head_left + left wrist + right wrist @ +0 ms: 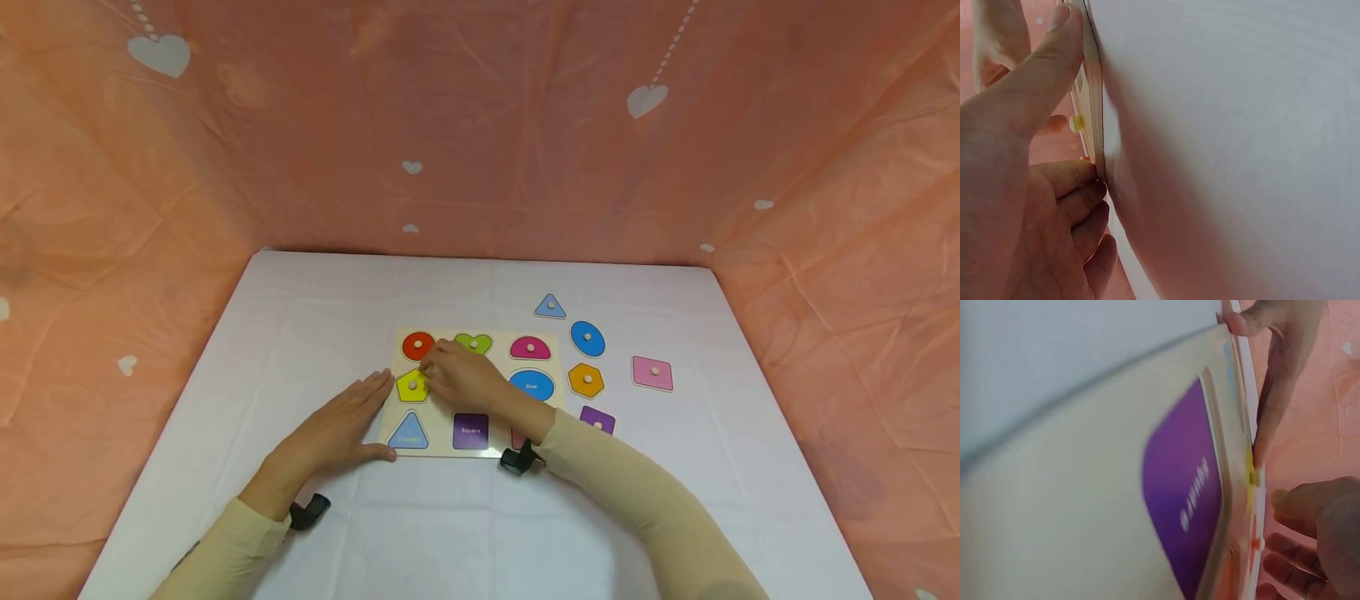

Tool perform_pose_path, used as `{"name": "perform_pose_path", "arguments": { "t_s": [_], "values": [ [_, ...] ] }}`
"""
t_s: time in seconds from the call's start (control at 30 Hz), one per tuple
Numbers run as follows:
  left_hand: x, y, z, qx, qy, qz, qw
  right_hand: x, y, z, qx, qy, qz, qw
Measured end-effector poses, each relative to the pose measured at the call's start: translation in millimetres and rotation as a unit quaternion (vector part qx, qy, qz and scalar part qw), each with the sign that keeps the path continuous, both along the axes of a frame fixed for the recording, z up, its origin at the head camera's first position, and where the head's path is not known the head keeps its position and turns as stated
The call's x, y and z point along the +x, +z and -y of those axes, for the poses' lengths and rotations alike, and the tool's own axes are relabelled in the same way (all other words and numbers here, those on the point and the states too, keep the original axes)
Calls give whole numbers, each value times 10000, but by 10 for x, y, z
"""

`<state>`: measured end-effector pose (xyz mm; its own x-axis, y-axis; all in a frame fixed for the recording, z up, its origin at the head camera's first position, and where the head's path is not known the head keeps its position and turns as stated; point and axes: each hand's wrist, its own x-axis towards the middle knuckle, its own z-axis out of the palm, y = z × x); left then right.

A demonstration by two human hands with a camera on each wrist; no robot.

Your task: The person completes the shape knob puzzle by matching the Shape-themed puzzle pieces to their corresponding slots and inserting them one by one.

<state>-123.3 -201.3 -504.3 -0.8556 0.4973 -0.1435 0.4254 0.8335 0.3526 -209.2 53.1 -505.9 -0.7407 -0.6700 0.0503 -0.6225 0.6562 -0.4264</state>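
Note:
A cream wooden shape-puzzle board (441, 425) lies flat on the white table. My left hand (333, 433) rests along its left side, fingers straight at the edge and thumb by the near corner. Over the board, my right hand (468, 379) hovers beside the yellow pentagon piece (403, 387). The right wrist view shows its thumb and fingers bent loosely, apart from the knobs. A red circle piece (409, 347), a green heart piece (482, 340) and a pink half-circle piece (521, 351) sit in the back row. My right hand hides the board's middle.
Bare recesses show a triangle (408, 432), a purple square (470, 433) and an oval (532, 386). Right of the board lie a light blue triangle (546, 312), blue oval (581, 340), orange hexagon (577, 383), pink piece (645, 379) and purple piece (598, 415).

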Motion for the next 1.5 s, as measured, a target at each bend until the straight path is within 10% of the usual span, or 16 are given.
{"name": "perform_pose_path", "arguments": {
  "t_s": [1.5],
  "values": [
    [24, -40, -24, 16, 171, -7, 9999, 61, 168, -1370, -556, -1952, 353, 9785]
  ]
}}
